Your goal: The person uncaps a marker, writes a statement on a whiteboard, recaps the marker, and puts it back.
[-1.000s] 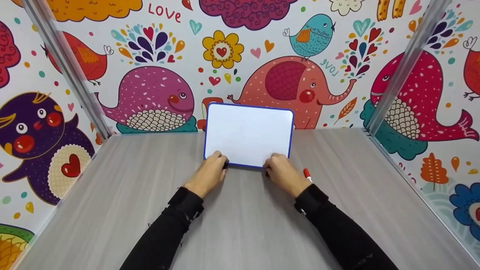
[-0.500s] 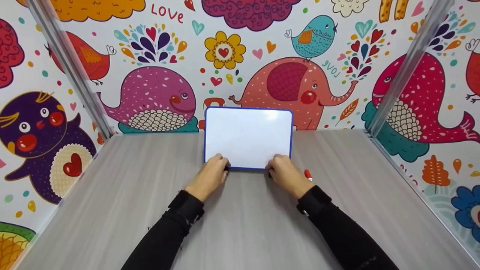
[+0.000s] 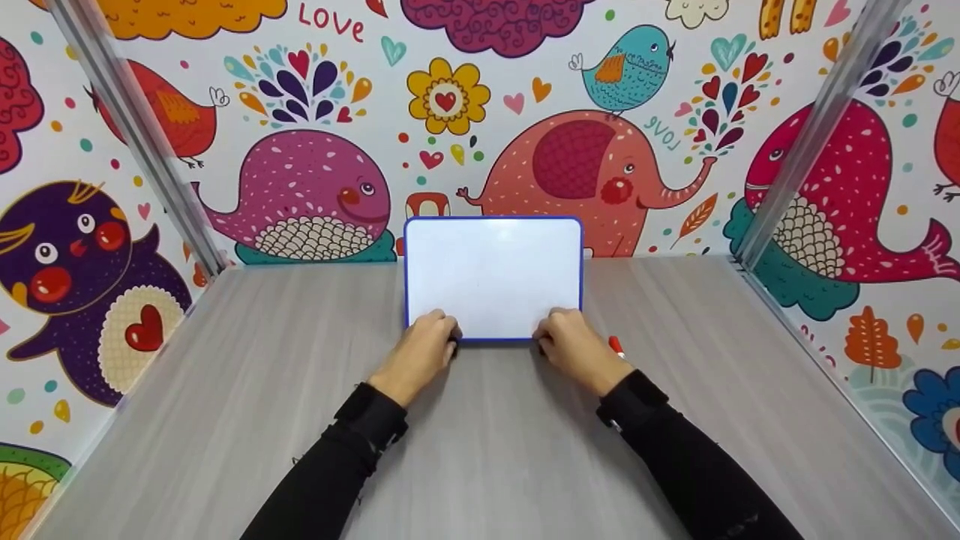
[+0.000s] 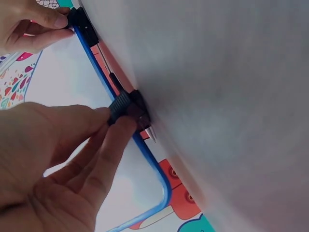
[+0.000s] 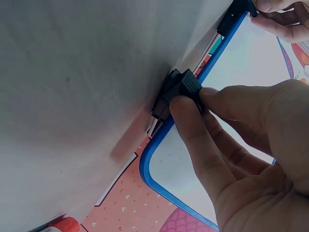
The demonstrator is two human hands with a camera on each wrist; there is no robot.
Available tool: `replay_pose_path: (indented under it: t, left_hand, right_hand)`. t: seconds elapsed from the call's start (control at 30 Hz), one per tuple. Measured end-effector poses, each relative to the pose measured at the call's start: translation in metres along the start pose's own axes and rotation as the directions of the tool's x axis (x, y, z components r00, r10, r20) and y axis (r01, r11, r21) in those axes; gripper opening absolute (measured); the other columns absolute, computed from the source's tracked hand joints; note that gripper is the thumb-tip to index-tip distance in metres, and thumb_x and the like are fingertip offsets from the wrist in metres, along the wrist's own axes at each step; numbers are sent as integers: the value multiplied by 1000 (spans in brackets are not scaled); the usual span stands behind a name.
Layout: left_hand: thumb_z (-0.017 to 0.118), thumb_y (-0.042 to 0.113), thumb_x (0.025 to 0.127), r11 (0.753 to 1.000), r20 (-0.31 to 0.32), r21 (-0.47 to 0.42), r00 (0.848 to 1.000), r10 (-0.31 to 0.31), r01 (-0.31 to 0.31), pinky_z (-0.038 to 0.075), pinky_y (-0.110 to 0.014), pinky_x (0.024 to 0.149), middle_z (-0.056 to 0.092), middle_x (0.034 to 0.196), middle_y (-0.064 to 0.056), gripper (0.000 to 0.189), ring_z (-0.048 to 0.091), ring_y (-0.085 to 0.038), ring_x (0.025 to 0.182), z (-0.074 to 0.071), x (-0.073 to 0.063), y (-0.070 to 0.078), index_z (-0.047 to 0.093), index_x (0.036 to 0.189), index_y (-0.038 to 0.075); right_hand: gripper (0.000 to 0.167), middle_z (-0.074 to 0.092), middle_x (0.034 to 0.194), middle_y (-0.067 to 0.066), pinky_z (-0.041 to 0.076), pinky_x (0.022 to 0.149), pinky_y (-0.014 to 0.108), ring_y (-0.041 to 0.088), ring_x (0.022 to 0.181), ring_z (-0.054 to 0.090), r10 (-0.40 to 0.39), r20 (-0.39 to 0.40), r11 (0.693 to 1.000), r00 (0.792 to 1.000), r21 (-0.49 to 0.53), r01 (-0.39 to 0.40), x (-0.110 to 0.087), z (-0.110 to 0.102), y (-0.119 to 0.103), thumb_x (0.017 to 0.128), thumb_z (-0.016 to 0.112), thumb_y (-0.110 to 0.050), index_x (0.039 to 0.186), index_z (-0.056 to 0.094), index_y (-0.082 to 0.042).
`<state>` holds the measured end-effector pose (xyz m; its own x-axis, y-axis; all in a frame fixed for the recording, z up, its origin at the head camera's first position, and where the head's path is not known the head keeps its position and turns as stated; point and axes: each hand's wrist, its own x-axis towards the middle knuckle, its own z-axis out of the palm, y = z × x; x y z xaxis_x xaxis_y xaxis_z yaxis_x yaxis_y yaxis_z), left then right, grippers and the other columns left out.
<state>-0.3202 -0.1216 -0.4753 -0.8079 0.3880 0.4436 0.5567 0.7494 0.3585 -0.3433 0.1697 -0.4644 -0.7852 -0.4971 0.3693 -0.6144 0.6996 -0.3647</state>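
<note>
A small whiteboard [image 3: 495,277] with a blue rim stands propped up, facing me, at the back middle of the table. My left hand [image 3: 421,346] is at its lower left corner, pinching a black clip-like foot [image 4: 128,108] between thumb and fingers. At the lower right corner, my right hand [image 3: 579,346] pinches a matching black foot [image 5: 177,95]. Both feet sit along the blue bottom edge, and a thin metal rod [image 4: 104,57] runs between them. In the head view the hands mostly hide the feet.
Just right of my right hand lies a marker [image 3: 616,346] with a red cap, partly hidden by the wrist. Behind the board rises a patterned wall [image 3: 442,169] with cartoon animals. Side walls with metal posts [image 3: 817,142] close in the grey table [image 3: 495,450].
The whiteboard's slanting top edge has levelled out, its left end dropping slightly. Both hands keep their hold on the feet and have barely shifted. The marker stays put.
</note>
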Motion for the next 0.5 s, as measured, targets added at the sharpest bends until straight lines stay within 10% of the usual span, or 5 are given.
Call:
replay_pose_path:
  t: [0.5]
  left_hand:
    - [79,-15,96,999,-8,12,999,31,-30,70,-46,86,77,94,-17,10,77,-35,93,0,-5,5,82,97,-5]
  right_hand:
    - [10,81,90,15,73,79,40,24,84,74,8,31,1000,999,4,-8,-5,-5,0,100,82,11,100,89,4]
